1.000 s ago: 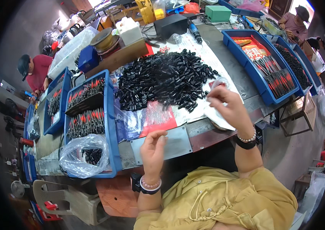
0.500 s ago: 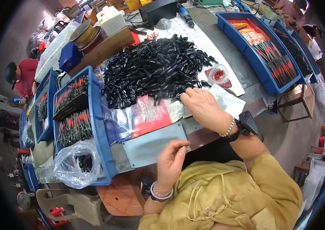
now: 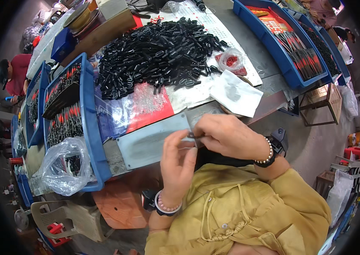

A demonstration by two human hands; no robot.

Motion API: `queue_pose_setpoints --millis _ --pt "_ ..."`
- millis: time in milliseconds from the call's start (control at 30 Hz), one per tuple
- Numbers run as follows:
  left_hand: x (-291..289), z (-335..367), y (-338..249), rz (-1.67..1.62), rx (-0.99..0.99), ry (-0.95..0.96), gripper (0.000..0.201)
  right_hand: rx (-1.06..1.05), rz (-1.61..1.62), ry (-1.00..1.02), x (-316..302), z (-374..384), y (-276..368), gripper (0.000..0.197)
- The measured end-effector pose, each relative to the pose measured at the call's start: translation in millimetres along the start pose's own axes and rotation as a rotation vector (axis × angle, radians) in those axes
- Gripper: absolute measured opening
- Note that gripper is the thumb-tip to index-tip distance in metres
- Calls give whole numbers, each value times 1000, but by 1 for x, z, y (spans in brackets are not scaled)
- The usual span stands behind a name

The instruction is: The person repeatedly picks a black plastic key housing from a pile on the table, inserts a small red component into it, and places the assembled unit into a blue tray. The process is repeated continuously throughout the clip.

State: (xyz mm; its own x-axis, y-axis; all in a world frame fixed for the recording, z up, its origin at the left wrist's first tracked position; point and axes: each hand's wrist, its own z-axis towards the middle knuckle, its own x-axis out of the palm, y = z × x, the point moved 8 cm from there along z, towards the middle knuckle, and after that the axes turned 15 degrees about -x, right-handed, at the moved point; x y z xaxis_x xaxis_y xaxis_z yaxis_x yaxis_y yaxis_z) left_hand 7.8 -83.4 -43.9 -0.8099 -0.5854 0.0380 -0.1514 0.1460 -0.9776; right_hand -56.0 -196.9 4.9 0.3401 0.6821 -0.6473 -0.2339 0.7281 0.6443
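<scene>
My two hands meet over the right end of a pale blue-grey plate point(image 3: 150, 141) at the table's near edge. My right hand point(image 3: 231, 135) pinches a small black part point(image 3: 192, 135) between thumb and fingertips. Facing it, my left hand point(image 3: 177, 160) has thumb and fingers curled together near that part; what it holds is too small to make out. Beyond the plate, a pile of small black plastic parts point(image 3: 158, 55) covers the middle of the table. Small clear pieces point(image 3: 148, 100) lie on a red sheet in front of the pile.
White cloth or paper point(image 3: 237, 92) lies right of the plate, near a clear bag of red bits point(image 3: 232, 60). Blue trays of red-and-black items stand left point(image 3: 93, 127) and right point(image 3: 269, 40). A crumpled plastic bag point(image 3: 67, 163) sits in the left tray. Another person point(image 3: 20, 74) is far left.
My right hand has come back from the pile's near edge to my left hand, bringing a small black part. My left hand has moved slightly left, and the whole view has shifted.
</scene>
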Motion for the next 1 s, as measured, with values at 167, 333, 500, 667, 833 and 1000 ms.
queue_pose_setpoints --millis 167,333,500,667,833,1000 --pt "25 0 7 104 -59 123 25 120 206 30 -3 -29 0 16" --pt "33 0 14 -101 -232 167 24 148 155 -155 -53 -45 -20 15" --pt "27 9 21 -494 -305 182 19 190 -435 -330 -135 -26 -96 12" --pt "28 11 33 -710 -403 312 21 292 -664 57 -114 3 -151 15" --pt "29 4 43 -773 -500 311 29 457 -706 229 -102 10 -171 12" --pt "32 -1 43 -734 -555 336 32 364 -692 120 -103 11 -165 10"
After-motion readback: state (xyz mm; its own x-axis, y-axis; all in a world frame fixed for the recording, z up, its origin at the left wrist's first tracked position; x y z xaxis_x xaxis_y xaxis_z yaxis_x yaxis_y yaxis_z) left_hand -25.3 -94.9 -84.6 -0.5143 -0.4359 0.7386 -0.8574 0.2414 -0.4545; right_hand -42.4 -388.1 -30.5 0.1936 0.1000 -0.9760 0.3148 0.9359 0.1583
